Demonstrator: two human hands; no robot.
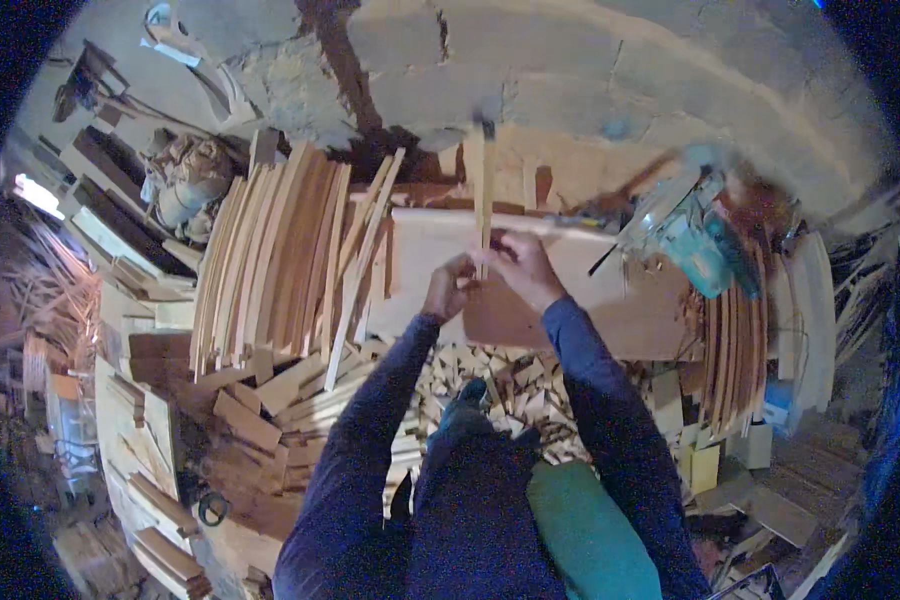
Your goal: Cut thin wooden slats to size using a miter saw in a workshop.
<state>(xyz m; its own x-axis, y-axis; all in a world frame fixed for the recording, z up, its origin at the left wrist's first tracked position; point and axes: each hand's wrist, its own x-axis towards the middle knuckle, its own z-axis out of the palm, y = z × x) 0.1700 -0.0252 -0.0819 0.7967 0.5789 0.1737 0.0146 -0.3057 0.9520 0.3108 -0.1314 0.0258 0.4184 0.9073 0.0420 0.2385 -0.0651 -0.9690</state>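
Over the workbench (590, 300) I hold a narrow wooden strip (484, 195) that points away from me, its far end blurred near the wall. My right hand (526, 270) is closed, pinching the strip near its close end. Beside it, my left hand (451, 288) is closed too, fingers curled at the same end of the strip and partly hidden. Left of my hands, several long wooden slats (270, 260) lie side by side, overhanging the bench's near edge. A teal and grey power saw (692, 235) rests on the bench to the right.
Offcuts (505, 385) cover the floor below the bench. More slats (738, 355) hang over the bench's right end. A rough wall (610, 75) closes off the far side. A bulging bag (183, 180) stands at far left, and boards (135, 430) lean below it.
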